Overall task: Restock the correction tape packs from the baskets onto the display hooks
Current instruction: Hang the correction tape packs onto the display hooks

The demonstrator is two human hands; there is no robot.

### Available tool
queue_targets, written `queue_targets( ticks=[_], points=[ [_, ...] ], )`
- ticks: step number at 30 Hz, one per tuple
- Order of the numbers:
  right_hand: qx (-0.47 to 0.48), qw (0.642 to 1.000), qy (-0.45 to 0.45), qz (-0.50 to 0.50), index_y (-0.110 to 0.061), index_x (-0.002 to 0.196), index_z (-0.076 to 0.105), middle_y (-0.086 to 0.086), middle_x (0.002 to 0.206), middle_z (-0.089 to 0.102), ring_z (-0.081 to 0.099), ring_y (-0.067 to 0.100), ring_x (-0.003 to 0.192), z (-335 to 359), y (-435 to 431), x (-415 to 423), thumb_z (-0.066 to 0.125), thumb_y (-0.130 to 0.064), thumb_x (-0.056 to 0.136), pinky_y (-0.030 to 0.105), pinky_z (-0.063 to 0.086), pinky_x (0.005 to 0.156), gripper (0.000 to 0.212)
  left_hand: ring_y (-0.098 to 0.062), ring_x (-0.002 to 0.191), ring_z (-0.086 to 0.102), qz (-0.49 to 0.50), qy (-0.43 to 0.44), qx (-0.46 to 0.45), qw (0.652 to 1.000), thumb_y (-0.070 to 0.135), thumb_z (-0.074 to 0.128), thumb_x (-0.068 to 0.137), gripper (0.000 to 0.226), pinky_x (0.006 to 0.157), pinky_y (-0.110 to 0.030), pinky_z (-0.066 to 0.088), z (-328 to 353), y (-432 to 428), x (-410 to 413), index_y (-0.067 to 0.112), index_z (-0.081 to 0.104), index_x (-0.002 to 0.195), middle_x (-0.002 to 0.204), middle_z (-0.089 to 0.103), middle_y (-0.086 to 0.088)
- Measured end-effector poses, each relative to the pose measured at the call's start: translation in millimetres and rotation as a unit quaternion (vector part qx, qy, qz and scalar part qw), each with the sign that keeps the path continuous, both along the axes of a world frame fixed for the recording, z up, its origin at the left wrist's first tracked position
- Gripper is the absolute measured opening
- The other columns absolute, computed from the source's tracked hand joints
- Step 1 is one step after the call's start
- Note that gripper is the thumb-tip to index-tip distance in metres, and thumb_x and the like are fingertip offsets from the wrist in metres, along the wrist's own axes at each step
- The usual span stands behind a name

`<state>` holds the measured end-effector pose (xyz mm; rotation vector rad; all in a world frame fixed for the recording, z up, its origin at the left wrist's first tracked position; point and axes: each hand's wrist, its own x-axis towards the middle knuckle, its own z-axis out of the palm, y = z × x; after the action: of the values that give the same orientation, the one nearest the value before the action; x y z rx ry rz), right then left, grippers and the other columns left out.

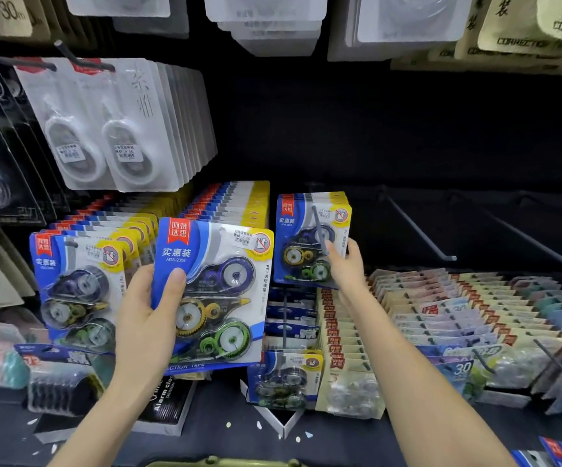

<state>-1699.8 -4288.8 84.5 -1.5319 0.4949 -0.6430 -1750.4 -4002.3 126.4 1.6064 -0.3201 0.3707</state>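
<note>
My left hand grips a blue and yellow correction tape pack by its left edge, thumb on the front, in front of the display. My right hand holds the lower right corner of a few matching packs that hang on a grey hook. Two full rows of the same packs hang on hooks to the left. Two bare hooks stick out at the right. No basket is clearly visible.
White blister packs hang above left, more white packs along the top. Rows of pastel tape packs fill the lower right. A black alarm clock box lies at the lower left.
</note>
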Motion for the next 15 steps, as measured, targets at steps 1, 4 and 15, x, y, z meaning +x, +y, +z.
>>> queue_targets(
  ticks=[1, 4, 15],
  points=[
    [-0.011, 1.0, 0.014, -0.004, -0.011, 0.137, 0.046, 0.003, 0.121, 0.058, 0.055, 0.015, 0.106, 0.0, -1.6, 1.0, 0.055, -0.023, 0.1, 0.022, 0.041, 0.079, 0.04, -0.027, 0.095, 0.066, 0.003, 0.002, 0.001, 1.0, 0.068, 0.051, 0.077, 0.033, 0.088, -0.058, 0.051, -0.7, -0.6, 0.9, 0.042, 0.062, 0.093, 0.098, 0.069, 0.001],
    [-0.056, 0.995, 0.081, -0.019, -0.011, 0.144, 0.037, 0.005, 0.124, 0.056, 0.053, 0.017, 0.106, -0.9, -4.6, -8.8, 0.058, -0.034, 0.098, 0.023, 0.039, 0.079, 0.056, -0.028, 0.095, 0.065, 0.008, 0.002, 0.008, 1.0, 0.068, 0.051, 0.079, 0.026, 0.087, -0.059, 0.051, -1.7, -1.5, 2.2, 0.047, 0.061, 0.089, 0.097, 0.069, 0.002],
    [-0.051, 0.983, -0.131, 0.117, -0.023, 0.115, 0.055, 0.002, 0.099, 0.07, 0.067, 0.008, 0.088, 33.2, 78.8, -129.1, 0.066, -0.037, 0.078, 0.02, 0.052, 0.078, 0.041, -0.005, 0.085, 0.067, -0.098, 0.036, -0.058, 0.993, 0.036, 0.052, 0.088, 0.014, 0.07, -0.019, 0.055, -8.2, -25.5, -19.2, 0.032, 0.066, 0.09, 0.094, 0.072, 0.008]
  ],
)
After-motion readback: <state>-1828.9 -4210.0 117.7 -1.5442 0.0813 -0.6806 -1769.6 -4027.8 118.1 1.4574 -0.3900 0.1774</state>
